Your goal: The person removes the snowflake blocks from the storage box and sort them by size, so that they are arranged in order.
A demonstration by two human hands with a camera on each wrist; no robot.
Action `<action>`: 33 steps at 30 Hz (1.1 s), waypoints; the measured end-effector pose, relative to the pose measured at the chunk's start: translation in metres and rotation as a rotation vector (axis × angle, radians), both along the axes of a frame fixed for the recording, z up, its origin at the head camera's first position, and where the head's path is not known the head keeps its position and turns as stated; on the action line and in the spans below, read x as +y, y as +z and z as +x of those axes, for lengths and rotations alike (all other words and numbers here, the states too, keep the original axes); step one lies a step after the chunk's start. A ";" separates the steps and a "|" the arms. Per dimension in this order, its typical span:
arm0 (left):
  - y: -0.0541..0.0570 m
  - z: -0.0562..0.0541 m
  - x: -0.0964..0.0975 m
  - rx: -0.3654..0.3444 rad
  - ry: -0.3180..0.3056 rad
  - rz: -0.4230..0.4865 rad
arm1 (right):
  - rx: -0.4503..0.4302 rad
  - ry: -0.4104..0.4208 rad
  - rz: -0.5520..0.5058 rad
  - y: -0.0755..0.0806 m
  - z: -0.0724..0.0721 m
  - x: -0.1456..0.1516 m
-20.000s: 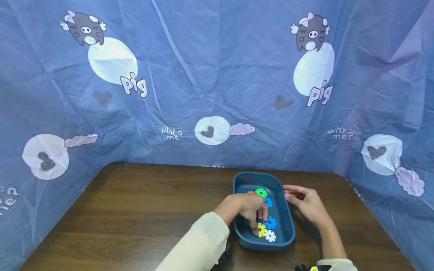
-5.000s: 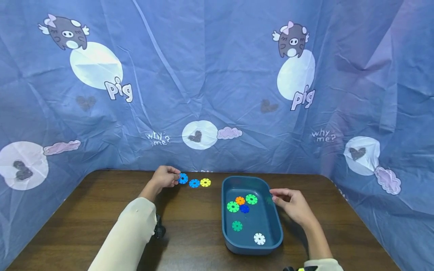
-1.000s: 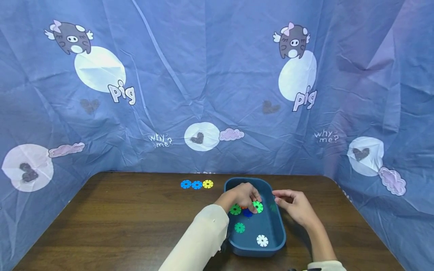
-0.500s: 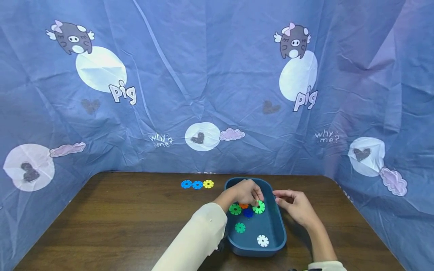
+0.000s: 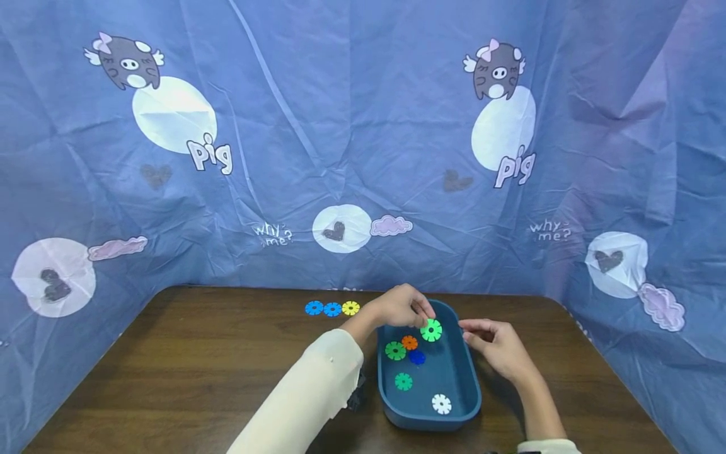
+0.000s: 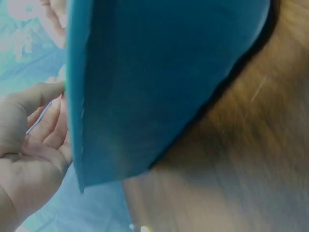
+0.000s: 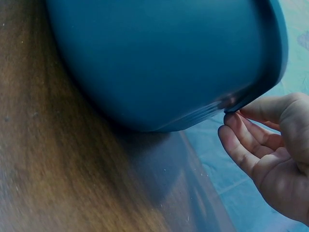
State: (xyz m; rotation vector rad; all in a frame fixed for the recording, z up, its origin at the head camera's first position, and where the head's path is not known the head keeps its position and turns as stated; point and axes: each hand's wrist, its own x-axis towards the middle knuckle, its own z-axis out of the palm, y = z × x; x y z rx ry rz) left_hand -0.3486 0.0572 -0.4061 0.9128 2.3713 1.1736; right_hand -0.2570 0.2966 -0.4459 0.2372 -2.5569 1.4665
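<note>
In the head view my left hand (image 5: 401, 306) pinches a bright green snowflake disc (image 5: 432, 330) between thumb and fingers, above the far part of a dark blue plastic tray (image 5: 467, 394). My right hand (image 5: 501, 347) grips the tray's right rim; the right wrist view shows the thumb and fingertips meeting at the rim (image 7: 260, 92). Inside the tray lie another green disc (image 5: 395, 351), an orange one (image 5: 409, 342), a dark blue one (image 5: 416, 357), a teal green one (image 5: 403, 381) and a white one (image 5: 441, 404). The tray's wall hides the held disc almost wholly in the left wrist view.
On the brown wooden table (image 5: 227, 366), left of the tray near the far edge, two blue discs (image 5: 323, 309) and a yellow disc (image 5: 350, 308) lie in a row. A blue printed curtain (image 5: 351, 157) hangs behind and at both sides.
Earlier, two blue discs and the yellow one went from tray to table. Over the last second my left hand has lifted the bright green disc up and away. The right hand stays at the rim.
</note>
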 end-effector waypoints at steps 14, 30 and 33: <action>0.027 -0.017 -0.063 -0.006 0.100 0.039 | -0.010 0.003 -0.005 0.000 0.001 0.001; 0.007 -0.040 -0.170 -0.039 0.369 0.093 | -0.026 -0.010 -0.002 -0.001 -0.001 0.002; -0.004 -0.039 -0.188 -0.038 0.450 0.130 | -0.017 -0.003 -0.007 -0.001 0.000 0.002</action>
